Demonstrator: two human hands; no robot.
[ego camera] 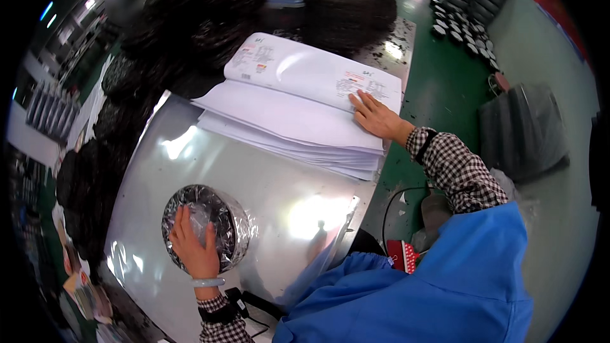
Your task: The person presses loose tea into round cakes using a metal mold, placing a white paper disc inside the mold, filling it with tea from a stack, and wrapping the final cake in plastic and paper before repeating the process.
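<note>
On the shiny metal sheet of the table [267,171] stands a round, dark bundle wrapped in clear plastic film [224,243]. My left hand [195,243] lies on its top with the fingers spread and the thumb apart. Farther up lies a thick stack of large white paper sheets [286,109], its printed upper sheet [305,69] curved upward at the far side. My right hand [376,114] rests flat on the right part of these sheets, its fingers on the print. What the film encloses cannot be told exactly.
Piles of dark, thin material [190,24] line the far and left sides of the table. A black device with a cable [238,301] lies by my left wrist. Right of the table, a dark plastic-wrapped bundle [522,128] and several stacked rolls [464,35] stand on the green floor.
</note>
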